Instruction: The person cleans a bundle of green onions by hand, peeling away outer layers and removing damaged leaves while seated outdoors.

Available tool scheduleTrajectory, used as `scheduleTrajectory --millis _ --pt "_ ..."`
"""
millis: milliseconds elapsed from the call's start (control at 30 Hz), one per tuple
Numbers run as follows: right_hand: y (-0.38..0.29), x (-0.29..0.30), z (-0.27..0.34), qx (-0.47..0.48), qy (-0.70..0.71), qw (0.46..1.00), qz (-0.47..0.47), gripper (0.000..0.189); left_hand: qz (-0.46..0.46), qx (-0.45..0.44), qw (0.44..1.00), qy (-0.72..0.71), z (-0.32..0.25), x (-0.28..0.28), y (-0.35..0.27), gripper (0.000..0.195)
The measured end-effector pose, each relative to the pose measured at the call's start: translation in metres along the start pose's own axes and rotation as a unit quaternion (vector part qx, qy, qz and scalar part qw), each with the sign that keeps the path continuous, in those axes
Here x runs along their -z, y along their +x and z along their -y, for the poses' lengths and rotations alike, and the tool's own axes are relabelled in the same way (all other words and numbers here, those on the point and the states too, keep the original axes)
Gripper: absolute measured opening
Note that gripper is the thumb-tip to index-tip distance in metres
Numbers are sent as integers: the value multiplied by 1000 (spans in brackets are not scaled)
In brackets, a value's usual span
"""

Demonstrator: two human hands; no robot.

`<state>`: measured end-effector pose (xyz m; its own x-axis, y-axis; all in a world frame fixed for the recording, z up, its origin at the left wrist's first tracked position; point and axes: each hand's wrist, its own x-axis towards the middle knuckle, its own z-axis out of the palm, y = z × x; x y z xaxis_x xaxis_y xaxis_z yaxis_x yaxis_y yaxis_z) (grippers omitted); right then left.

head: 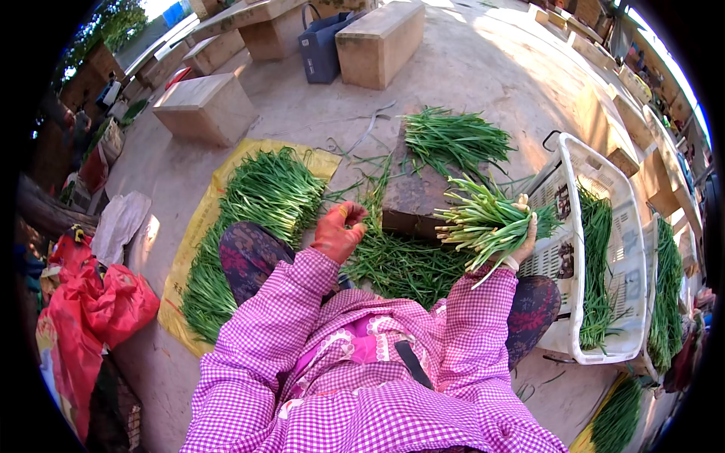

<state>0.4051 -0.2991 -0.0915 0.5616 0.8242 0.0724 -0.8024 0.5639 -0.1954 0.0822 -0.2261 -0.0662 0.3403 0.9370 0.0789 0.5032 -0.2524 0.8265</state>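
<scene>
My right hand (528, 240) is closed around a bunch of garlic chives (488, 223), its pale cut ends fanned toward the left. On my left hand (340, 231) is an orange-red glove; its fingers are curled, with a gap between thumb and fingertips and nothing visible in it. Just beyond it lie loose leaves (376, 195). A dark block (416, 210) stands before me, with more chives (456, 139) on its far part. Between my knees is a heap of scattered green leaves (405, 266). Left of me, a yellow sack (195, 226) bears neatly laid chives (272, 195).
At my right stands a white plastic crate (626, 294) holding chives (595, 272), with another load of chives (665, 294) beyond it. A red plastic bag (107, 306) lies at far left. Ahead are stone blocks (207, 107) and a dark blue bag (320, 54).
</scene>
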Motion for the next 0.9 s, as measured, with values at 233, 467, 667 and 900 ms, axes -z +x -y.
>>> scheduleTrajectory --millis 233,467,667,900 --pt "1 2 -7 -44 19 999 3 59 -2 -238 967 -87 -92 -35 0 26" --pt "3 5 -7 -51 45 998 5 57 -49 -222 974 8 -79 -48 5 19" --pt "-1 -5 -9 -47 19 999 -9 54 -61 -7 995 -83 -5 -7 33 15" --pt "-7 -28 -18 -79 -82 994 -1 45 206 -166 937 -228 -79 15 54 68"
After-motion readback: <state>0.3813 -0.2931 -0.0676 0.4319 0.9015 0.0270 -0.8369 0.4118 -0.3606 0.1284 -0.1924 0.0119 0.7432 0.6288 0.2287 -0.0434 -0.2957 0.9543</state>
